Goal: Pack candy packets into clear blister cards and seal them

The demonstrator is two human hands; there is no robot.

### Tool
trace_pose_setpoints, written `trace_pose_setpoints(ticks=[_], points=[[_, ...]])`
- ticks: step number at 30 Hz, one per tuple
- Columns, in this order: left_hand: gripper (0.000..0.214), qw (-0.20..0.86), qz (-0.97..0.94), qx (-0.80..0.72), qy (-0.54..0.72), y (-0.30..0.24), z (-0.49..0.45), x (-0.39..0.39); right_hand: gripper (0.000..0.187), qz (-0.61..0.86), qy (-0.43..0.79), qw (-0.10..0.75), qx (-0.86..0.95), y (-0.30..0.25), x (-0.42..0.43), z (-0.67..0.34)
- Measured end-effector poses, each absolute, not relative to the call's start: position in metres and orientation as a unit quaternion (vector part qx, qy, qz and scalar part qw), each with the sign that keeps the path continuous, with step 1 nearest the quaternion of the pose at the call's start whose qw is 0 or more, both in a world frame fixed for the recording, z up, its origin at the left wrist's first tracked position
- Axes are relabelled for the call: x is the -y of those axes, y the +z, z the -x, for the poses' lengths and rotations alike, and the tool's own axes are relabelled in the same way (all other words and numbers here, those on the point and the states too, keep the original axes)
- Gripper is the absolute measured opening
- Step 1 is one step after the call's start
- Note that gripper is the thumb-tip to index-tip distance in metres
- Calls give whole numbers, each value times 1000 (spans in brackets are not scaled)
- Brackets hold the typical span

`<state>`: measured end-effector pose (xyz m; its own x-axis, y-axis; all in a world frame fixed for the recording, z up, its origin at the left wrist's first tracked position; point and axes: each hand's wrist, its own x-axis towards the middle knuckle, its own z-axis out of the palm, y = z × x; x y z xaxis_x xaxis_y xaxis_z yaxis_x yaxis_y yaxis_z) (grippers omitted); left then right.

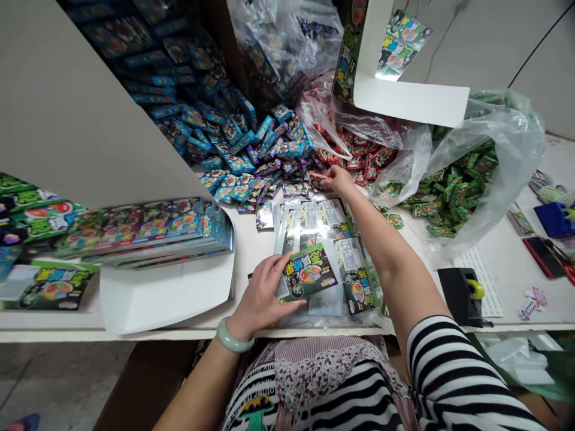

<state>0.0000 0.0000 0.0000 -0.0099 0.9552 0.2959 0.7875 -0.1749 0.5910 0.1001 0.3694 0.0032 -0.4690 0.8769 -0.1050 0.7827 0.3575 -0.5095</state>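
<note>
My left hand (263, 296) holds a flat black-and-green printed packet (312, 272) between thumb and fingers, low over the table's front part. Under it lie several clear plastic sleeves with printed cards (357, 290). My right hand (340, 181) reaches forward to the front of the piles, its fingers closed on a small red box (317, 179); the fingertips are partly hidden. Just left of that hand are small purple boxes (294, 189) and small blue boxes (240, 188). Behind it, small red boxes (371, 161) spill from a clear bag.
Small green boxes (462, 185) fill a clear bag on the right. A black tape dispenser (458, 293) and a phone (543, 257) lie nearer the right end. On the left stand an open white carton (157, 299) with stacked packets and a large white panel (81, 108).
</note>
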Motion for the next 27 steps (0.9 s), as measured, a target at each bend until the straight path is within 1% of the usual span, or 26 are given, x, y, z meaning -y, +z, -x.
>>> trace_pose_setpoints(ticks=[3,6,8,10,13,16,19,20,22,23,24,25,27], points=[[96,126,-681,-635,342,-1,1,0,31,459,315,147,818,13,-354,-118],[92,124,-660,-648,359,0,4,3,32,335,404,214,824,20,-323,-156],[90,119,-644,-660,367,0,7,5,26,258,388,233,853,19,-297,-189],[89,112,-634,-670,370,0,8,5,19,223,317,230,893,13,-274,-223],[87,104,-634,-673,367,0,8,3,21,227,236,182,927,1,-248,-265],[87,103,-638,-671,363,0,5,0,30,242,218,125,937,-4,-235,-289],[88,99,-638,-677,353,2,2,-2,36,296,201,123,926,0,-223,-292],[88,102,-641,-678,345,3,1,-3,43,325,195,121,918,2,-219,-290],[90,115,-650,-676,326,4,-1,-5,70,367,187,99,906,4,-209,-281],[90,124,-656,-675,315,4,-2,-6,77,376,186,88,904,4,-205,-277],[91,131,-660,-674,305,4,-3,-7,77,378,186,87,903,5,-201,-274],[91,134,-663,-674,296,4,-4,-8,74,376,187,99,902,7,-198,-272],[91,129,-671,-673,284,5,-5,-10,67,364,187,166,897,14,-193,-273]])
